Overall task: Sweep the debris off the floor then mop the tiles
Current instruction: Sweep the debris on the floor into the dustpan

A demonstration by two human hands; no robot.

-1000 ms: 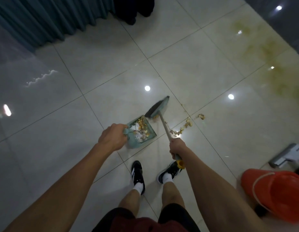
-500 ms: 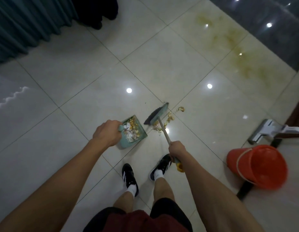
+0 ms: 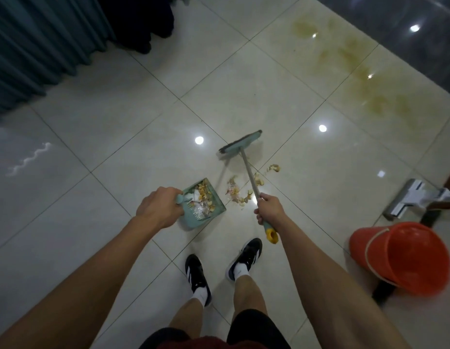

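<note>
Teal dustpan [image 3: 202, 206], part filled, is held by the left hand [image 3: 159, 207], fingers wrapped on its handle. Right hand [image 3: 269, 211] is curled around the broom [image 3: 249, 172] shaft. Debris [image 3: 246, 192] lies between pan mouth and broom head beyond; shaft runs away from the person. Yellowish stains [image 3: 357, 76] farthest.

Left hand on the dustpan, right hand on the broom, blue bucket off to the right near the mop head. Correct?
Not quite: the head view shows an orange bucket, not blue. The rest holds: left hand grips the dustpan, right hand grips the broom, and the bucket sits right, near the mop head.
</note>
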